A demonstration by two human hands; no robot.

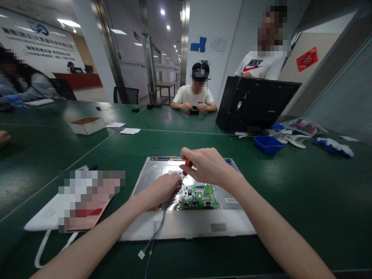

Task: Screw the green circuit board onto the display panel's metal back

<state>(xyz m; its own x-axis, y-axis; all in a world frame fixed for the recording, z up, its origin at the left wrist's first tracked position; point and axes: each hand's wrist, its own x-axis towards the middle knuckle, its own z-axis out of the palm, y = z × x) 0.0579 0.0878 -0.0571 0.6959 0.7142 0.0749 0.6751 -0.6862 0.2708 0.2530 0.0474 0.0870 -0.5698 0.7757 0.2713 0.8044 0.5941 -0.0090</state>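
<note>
My right hand [205,164] is closed around the orange-and-black handle of a screwdriver [188,162]. Its thin shaft slants down toward the upper left corner of a green circuit board [197,197]. Close to the screwdriver's tip, my left hand [164,188] has its fingers pressed together at the board's left edge; what they pinch, if anything, is hidden. The board lies on the silver metal back of a display panel [186,223]. A dark cable [162,223] with a white connector [141,254] runs from beneath my left hand over the panel's near edge.
Left of the panel lie a white device [43,217] with a cable and a pinkish, blurred-out item [100,205]. Farther off are a cardboard box [88,126], a blue tray [269,144], gloves [334,147] and a black monitor housing [258,102]. Several people are around the green table [305,193].
</note>
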